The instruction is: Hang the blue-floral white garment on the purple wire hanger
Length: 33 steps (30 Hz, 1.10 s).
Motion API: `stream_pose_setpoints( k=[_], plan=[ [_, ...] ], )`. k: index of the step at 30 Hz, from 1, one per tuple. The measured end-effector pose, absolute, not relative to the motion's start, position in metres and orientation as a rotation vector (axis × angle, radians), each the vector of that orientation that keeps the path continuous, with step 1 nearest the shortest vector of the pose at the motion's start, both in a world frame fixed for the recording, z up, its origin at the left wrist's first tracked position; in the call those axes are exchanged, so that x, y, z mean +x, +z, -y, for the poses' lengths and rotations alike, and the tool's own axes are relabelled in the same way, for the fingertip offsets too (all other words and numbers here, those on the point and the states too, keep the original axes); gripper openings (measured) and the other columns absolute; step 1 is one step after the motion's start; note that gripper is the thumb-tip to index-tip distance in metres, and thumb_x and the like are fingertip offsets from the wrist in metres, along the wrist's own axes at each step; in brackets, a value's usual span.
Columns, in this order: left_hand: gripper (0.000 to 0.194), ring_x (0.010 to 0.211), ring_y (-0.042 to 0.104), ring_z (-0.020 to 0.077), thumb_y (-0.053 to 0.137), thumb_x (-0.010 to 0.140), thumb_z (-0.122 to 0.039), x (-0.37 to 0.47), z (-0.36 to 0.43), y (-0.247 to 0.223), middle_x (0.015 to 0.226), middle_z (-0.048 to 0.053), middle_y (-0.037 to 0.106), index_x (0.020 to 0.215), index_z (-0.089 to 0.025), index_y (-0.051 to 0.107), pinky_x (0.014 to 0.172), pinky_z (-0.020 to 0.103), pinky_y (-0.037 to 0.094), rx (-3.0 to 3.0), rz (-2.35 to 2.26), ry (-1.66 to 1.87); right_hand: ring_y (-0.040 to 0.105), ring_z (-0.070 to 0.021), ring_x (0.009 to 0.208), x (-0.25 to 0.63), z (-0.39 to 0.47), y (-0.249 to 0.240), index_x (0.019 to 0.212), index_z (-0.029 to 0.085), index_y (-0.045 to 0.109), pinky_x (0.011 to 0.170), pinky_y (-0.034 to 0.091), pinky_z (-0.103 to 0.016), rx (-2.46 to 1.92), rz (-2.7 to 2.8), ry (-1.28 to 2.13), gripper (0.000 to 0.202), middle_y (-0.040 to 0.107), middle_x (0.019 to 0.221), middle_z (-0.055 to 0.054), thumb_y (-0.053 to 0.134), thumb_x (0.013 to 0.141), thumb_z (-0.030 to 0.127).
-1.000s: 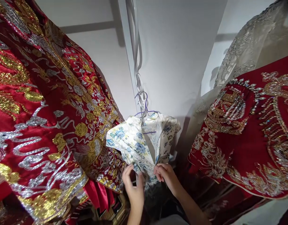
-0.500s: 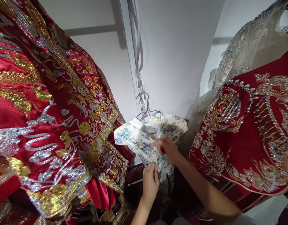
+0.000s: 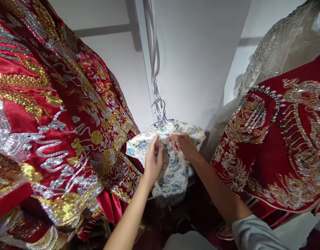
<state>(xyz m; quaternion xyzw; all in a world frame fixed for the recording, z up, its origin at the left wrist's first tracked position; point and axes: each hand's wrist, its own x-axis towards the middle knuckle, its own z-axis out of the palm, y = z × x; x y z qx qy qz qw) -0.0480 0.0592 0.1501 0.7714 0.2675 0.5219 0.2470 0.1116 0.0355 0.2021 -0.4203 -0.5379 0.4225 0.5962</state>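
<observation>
A small white garment with blue and yellow floral print (image 3: 172, 170) hangs on a purple hanger (image 3: 164, 113) hooked to a white hanging chain (image 3: 156, 88). My left hand (image 3: 154, 158) is over the upper left of its front, fingers slightly blurred and apart, with nothing visible in them. My right hand (image 3: 181, 143) is at the garment's neckline, its fingers curled, thumb and index finger close together; whatever may be between them is too small to make out.
A red robe with gold and silver embroidery (image 3: 92, 114) hangs close on the left. On the right hangs a red beaded garment (image 3: 274, 146), with a sheer white beaded dress (image 3: 274, 52) behind it. A white wall (image 3: 196, 62) stands behind.
Both hands have risen toward the collar, and my left hand has come off the lower front edge. The garment's front panels, gathered and askew before, now lie flatter and closer together.
</observation>
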Motion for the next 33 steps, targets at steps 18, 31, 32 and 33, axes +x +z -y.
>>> stream_pose_setpoints(
  k=[18,31,32,33],
  plan=[
    [0.013,0.084,0.055,0.0147,0.05,0.096,-0.026,-0.092,-0.105,0.198,0.088,0.002,0.058,0.093,-0.017,0.059,0.077,0.026,0.045,1.842,-1.1,1.998,0.031,-0.0093,0.035,0.112,-0.046,0.086,0.054,0.022,0.053,0.043,0.028,-0.025,-1.105,1.16,1.078,0.029,0.038,0.037,0.006,0.051,0.082,0.032],
    [0.042,0.067,0.068,0.0148,0.038,0.089,-0.002,-0.063,-0.087,0.05,0.086,0.008,0.074,0.12,-0.013,0.065,0.07,0.025,0.056,0.145,-0.939,1.385,0.031,-0.0081,0.035,0.123,0.002,0.065,0.046,0.02,0.057,0.045,0.029,-0.026,-0.984,1.068,1.204,0.034,0.041,0.037,0.004,0.054,0.078,0.032],
    [0.043,0.068,0.069,0.0153,0.038,0.09,-0.003,-0.059,-0.083,0.049,0.086,0.008,0.075,0.121,-0.013,0.065,0.071,0.026,0.057,0.124,-0.915,1.361,0.03,-0.0081,0.035,0.128,0.003,0.062,0.046,0.02,0.057,0.044,0.028,-0.026,-0.98,1.061,1.2,0.033,0.04,0.036,0.004,0.053,0.077,0.031],
    [0.041,0.07,0.07,0.016,0.038,0.09,-0.004,-0.056,-0.081,0.05,0.087,0.009,0.075,0.121,-0.012,0.066,0.073,0.026,0.057,0.116,-0.888,1.339,0.03,-0.0083,0.035,0.131,0.005,0.059,0.045,0.02,0.057,0.044,0.027,-0.026,-0.981,1.057,1.204,0.033,0.039,0.036,0.004,0.052,0.076,0.029]
  ],
)
